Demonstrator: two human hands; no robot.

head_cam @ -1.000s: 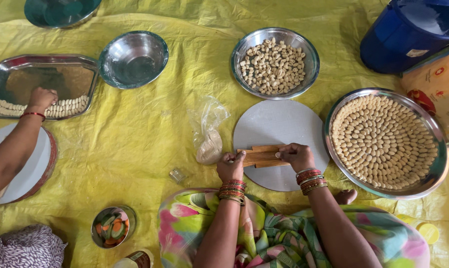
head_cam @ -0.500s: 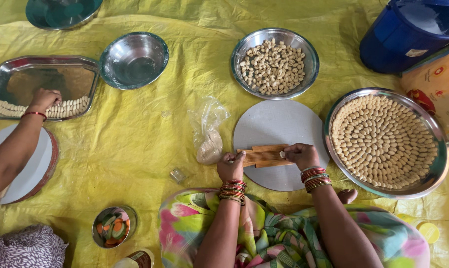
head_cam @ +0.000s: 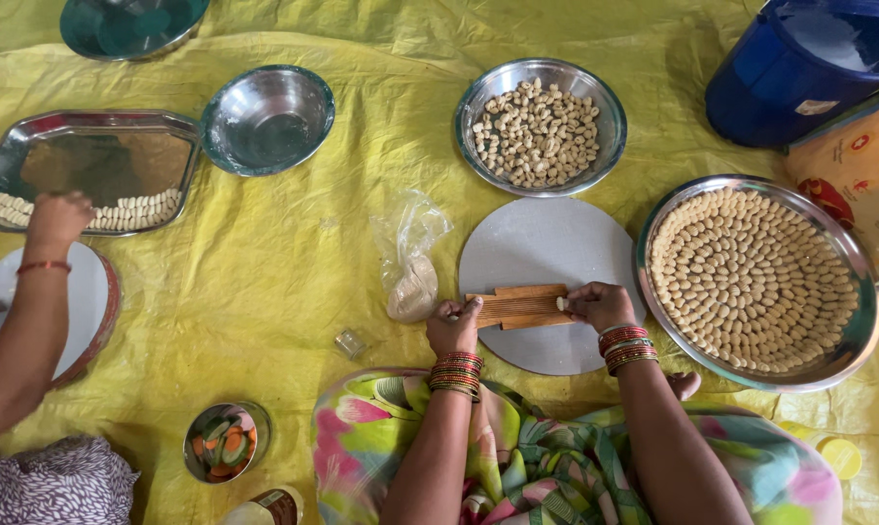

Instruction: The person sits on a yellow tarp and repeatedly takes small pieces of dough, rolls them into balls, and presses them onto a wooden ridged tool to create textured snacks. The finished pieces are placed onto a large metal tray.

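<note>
On a round grey board point(head_cam: 546, 248) laid over yellow sheeting point(head_cam: 294, 262), the left hand point(head_cam: 454, 326) closes its fingers on one end of a ridged wooden press point(head_cam: 515, 306), steadying it, while the right hand point(head_cam: 600, 303) pinches a small dough piece point(head_cam: 561, 303) against its far end, beside a steel tray of shaped pieces point(head_cam: 755, 277).

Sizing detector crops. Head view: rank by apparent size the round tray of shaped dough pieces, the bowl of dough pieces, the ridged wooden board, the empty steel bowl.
1. round tray of shaped dough pieces
2. bowl of dough pieces
3. empty steel bowl, only somewhat smaller than the filled bowl
4. ridged wooden board, ends partly covered by the left hand and right hand
</note>
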